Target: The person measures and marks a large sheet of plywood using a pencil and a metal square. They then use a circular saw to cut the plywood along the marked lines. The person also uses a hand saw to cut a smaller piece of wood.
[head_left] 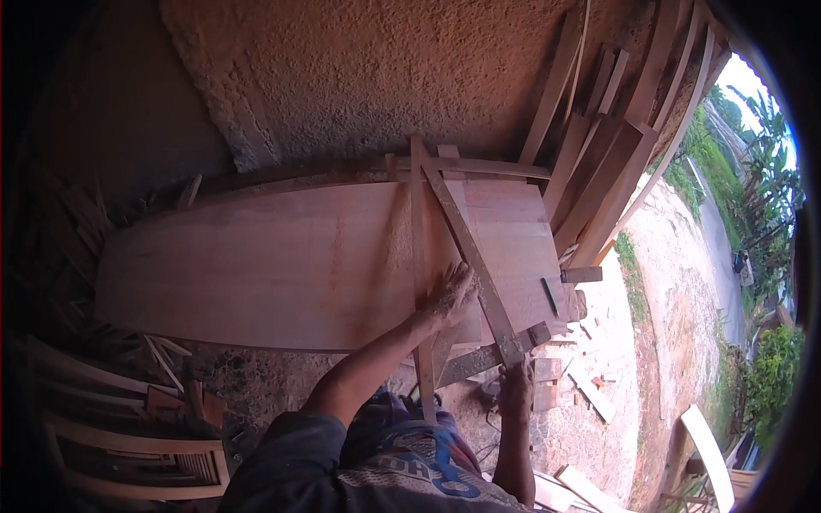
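A slanting wooden strip (466,235) runs from the far edge of a large pale wooden panel (256,265) toward me. At its near end my right hand (516,386) is closed on it, the fingers partly in shadow. My left hand (453,297) lies along the left side of this strip, fingers stretched out and touching or very near its edge. A second narrow strip (418,231) stands nearly straight up the view to the left, and the two come together at the far end. Under my hands, a shorter crosspiece (470,366) shows below the panel's near edge.
A thin dark stick (549,296) lies on the panel's right part. Long boards (607,184) lean against the rough wall (342,85) at the far right. Wooden frames (137,440) stand at the lower left. Offcuts (590,392) litter the ground at the right.
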Tool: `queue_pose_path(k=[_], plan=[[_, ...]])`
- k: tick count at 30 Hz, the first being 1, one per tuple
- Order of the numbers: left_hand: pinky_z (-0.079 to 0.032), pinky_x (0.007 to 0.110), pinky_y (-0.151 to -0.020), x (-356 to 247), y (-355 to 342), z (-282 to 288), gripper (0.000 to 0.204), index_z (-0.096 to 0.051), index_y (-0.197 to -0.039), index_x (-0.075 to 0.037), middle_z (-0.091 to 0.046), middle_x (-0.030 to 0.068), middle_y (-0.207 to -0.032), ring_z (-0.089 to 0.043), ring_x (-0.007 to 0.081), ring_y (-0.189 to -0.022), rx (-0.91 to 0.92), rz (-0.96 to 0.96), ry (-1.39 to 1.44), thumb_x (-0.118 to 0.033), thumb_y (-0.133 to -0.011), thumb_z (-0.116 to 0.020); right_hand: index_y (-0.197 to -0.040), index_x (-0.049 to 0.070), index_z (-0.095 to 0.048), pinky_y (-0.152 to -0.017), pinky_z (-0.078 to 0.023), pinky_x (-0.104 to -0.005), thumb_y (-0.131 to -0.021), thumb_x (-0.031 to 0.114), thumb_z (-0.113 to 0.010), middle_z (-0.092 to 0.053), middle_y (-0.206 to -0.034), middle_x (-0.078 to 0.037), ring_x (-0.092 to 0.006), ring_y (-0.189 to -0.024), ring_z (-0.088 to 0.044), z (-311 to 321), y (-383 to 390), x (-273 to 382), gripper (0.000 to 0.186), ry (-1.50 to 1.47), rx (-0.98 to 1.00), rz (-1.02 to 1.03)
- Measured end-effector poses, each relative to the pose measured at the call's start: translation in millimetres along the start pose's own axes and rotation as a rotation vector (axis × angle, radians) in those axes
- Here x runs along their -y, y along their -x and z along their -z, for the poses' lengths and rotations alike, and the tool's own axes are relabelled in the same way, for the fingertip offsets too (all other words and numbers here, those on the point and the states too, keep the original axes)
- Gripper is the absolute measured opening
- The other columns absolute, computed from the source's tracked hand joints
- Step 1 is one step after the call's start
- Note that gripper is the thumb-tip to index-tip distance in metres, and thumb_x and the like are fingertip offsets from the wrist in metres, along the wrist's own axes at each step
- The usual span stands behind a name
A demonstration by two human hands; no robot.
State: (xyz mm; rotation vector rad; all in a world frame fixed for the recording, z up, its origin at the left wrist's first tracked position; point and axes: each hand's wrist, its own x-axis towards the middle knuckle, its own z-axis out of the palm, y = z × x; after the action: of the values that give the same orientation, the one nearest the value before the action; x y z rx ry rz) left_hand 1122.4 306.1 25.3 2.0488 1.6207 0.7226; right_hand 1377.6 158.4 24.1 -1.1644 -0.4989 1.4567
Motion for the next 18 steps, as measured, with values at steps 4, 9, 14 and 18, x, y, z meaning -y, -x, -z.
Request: queue_pose_path(k=[4,9,14,18], plan=[[-0.022,0.047,-0.124,-108.6,26.4,51.4,0.069,-0.029,-0.156,-0.004,-0.026,0.0228,-0.162,-0.024,0.0370,-0.151,-0.156,-0.278,0.313,-0.017,-0.097,-0.063,-0.103,0.012,-0.055,-0.076,-0.044,-0.0277,-0.103,0.030,-0.058,-0.050,-0.087,0.002,-0.0119,-0.079,-0.048,52.2,-41.3,42.4,0.018,-0.162,-0.132,-0.007],[-0.027,0.046,-0.122,-132.1,75.5,71.8,0.065,-0.036,-0.153,-0.002,-0.034,0.0214,-0.159,-0.028,0.0363,-0.150,-0.147,-0.251,0.192,-0.015,-0.096,-0.065,-0.116,0.013,-0.059,-0.077,-0.044,-0.0272,-0.101,0.036,-0.063,-0.060,-0.099,0.001,-0.0113,-0.081,-0.051,107.7,-92.2,68.4,0.028,-0.063,-0.098,0.099],[-0.031,0.046,-0.120,-67.0,161.8,38.4,0.061,-0.041,-0.149,-0.001,-0.041,0.0219,-0.154,-0.034,0.0376,-0.147,-0.207,0.019,0.103,-0.015,-0.095,-0.064,-0.122,-0.001,-0.056,-0.086,-0.047,-0.0331,-0.101,0.012,-0.058,-0.059,-0.113,-0.012,-0.0220,-0.099,-0.059,169.5,-154.1,63.0,0.025,0.208,-0.052,0.172],[-0.033,0.045,-0.119,-39.1,239.2,31.3,0.058,-0.043,-0.147,0.000,-0.042,0.0223,-0.153,-0.037,0.0379,-0.145,-0.232,0.217,0.027,-0.015,-0.095,-0.063,-0.130,-0.009,-0.046,-0.097,-0.048,-0.0375,-0.100,0.002,-0.055,-0.057,-0.125,-0.021,-0.0267,-0.110,-0.059,188.5,-182.1,42.8,0.033,0.395,0.036,0.211]])
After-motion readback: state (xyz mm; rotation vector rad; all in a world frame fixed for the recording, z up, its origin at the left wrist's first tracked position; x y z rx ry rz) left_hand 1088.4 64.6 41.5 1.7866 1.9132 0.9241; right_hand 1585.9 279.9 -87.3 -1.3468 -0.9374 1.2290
